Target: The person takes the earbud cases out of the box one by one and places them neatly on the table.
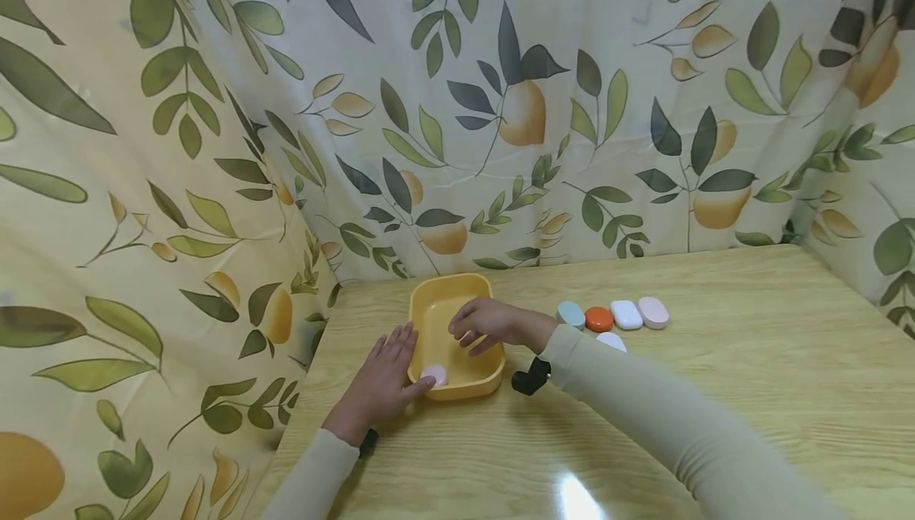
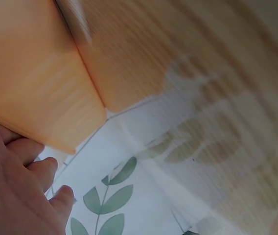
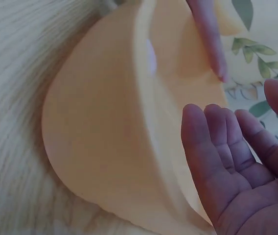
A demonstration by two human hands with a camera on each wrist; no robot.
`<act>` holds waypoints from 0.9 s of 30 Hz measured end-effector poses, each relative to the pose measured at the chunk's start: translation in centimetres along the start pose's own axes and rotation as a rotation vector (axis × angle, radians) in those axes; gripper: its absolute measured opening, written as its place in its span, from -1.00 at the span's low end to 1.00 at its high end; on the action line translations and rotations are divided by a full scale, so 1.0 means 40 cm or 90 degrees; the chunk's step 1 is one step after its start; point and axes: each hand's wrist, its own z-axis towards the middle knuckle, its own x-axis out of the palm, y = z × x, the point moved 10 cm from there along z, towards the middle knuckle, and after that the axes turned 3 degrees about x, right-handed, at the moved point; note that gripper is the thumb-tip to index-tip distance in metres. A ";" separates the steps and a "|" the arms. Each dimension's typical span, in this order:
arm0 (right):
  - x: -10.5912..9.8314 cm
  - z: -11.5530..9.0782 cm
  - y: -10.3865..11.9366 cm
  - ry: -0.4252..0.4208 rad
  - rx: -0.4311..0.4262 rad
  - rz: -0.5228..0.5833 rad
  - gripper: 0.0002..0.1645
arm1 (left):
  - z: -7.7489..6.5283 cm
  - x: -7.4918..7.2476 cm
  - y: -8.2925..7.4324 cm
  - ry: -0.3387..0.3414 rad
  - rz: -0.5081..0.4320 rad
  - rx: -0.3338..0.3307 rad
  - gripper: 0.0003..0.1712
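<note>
A yellow-orange rectangular tray (image 1: 465, 390) with raised walls and rounded corners stands on the table. Inside, at its near left corner, lies a small pink rounded bar (image 1: 435, 374) that looks like soap. My left hand (image 1: 382, 385) rests along the tray's left wall, fingers straight and thumb reaching over the near rim beside the pink bar. Above the inside of the tray hangs my right hand (image 1: 484, 321), its fingers loosely bent. In the right wrist view its palm (image 3: 256, 200) shows with nothing in it. Only a sliver of the pink bar (image 3: 151, 58) appears there.
Right of the tray stand a light blue bar (image 1: 570, 314), an orange bar (image 1: 599, 318), a white bar (image 1: 626, 314) and a pale pink bar (image 1: 654, 312) in a row. Another white bar (image 1: 611, 341) is partly behind the right sleeve. A leaf-patterned curtain (image 1: 457, 147) hangs behind the table.
</note>
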 end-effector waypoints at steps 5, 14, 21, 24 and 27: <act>0.030 0.013 -0.010 0.015 0.001 -0.005 -0.66 | -0.005 0.002 0.003 0.007 0.006 -0.003 0.11; 0.045 0.033 -0.022 0.001 0.019 -0.052 -0.74 | -0.003 0.000 0.001 0.008 -0.008 -0.004 0.10; 0.052 0.045 -0.033 -0.021 0.032 -0.105 -0.78 | -0.002 -0.002 -0.001 -0.010 -0.004 0.006 0.10; 0.057 0.045 -0.033 -0.018 0.039 -0.139 -0.77 | -0.001 0.001 0.002 -0.007 0.000 0.002 0.10; 0.061 0.045 -0.034 -0.013 0.044 -0.174 -0.75 | -0.001 0.004 0.004 -0.003 0.003 0.000 0.11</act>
